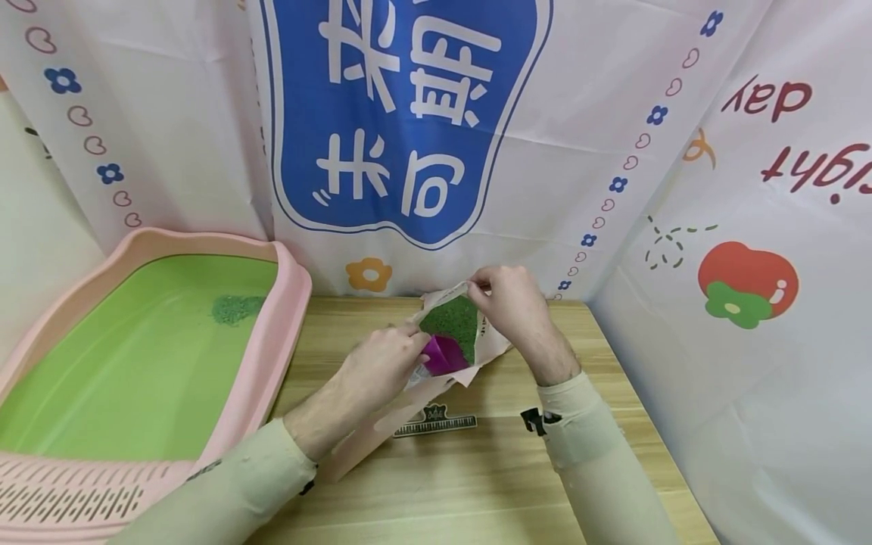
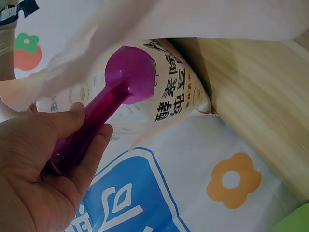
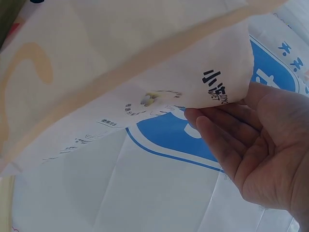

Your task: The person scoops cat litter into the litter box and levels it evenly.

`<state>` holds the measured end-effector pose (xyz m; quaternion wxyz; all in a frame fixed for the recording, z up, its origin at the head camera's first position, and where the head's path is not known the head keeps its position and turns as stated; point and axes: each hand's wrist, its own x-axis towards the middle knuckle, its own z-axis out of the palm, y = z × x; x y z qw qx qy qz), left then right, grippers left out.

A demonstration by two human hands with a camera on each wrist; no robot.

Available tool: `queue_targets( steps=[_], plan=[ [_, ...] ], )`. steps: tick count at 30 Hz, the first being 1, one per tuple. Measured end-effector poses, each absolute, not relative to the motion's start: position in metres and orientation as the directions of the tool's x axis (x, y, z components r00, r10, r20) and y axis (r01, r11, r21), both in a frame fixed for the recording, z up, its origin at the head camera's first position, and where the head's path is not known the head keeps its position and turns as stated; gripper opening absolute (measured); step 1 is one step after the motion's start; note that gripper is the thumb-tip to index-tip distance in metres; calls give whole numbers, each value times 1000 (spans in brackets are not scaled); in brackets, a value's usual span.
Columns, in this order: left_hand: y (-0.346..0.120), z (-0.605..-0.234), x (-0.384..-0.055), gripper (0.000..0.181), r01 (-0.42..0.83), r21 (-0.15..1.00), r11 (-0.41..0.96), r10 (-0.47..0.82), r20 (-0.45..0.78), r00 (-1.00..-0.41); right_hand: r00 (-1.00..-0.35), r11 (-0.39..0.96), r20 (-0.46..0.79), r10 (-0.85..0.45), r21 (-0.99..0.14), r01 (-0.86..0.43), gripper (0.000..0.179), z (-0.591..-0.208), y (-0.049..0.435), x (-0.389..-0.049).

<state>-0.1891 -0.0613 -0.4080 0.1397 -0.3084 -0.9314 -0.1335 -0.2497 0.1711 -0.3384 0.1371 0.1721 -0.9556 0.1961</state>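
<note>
My left hand [image 1: 378, 367] grips the handle of a purple scoop [image 2: 130, 72], with the thumb on one side and fingers on the other. The scoop's bowl lies within the mouth of a pale printed bag [image 1: 381, 435], close to green granules [image 1: 453, 322] inside it. At the bag's far right corner, my right hand [image 1: 514, 314] pinches the rim between thumb and fingers and holds the mouth open. From the right wrist view, the bag wall hides the contents.
A pink-rimmed litter box [image 1: 293, 303] with a green base stands on the left, a small patch of green granules [image 1: 235, 309] in its far corner. A dark clip with a piano-key pattern [image 1: 436, 424] lies on the wooden table [image 1: 477, 484]. Printed cloth hangs behind and right.
</note>
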Motion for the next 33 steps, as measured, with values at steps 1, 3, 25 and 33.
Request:
queue_targets(
  steps=[1, 3, 25, 33],
  plan=[
    [-61, -408, -189, 19, 612, 166, 774, 540, 333, -773, -903, 864, 331, -275, -327, -383, 19, -339, 171, -250],
    [-60, -409, -190, 17, 609, 173, 774, 543, 313, -779, -902, 863, 334, -274, -328, -384, 19, -339, 171, -250],
    [-47, -416, -207, 29, 495, 292, 818, 453, 204, -868, -911, 852, 304, -280, -360, -381, 21, -341, 171, -249],
    [-38, -417, -210, 39, 414, 326, 850, 392, 134, -910, -907, 851, 306, -288, -352, -389, 22, -341, 172, -250]
  ],
)
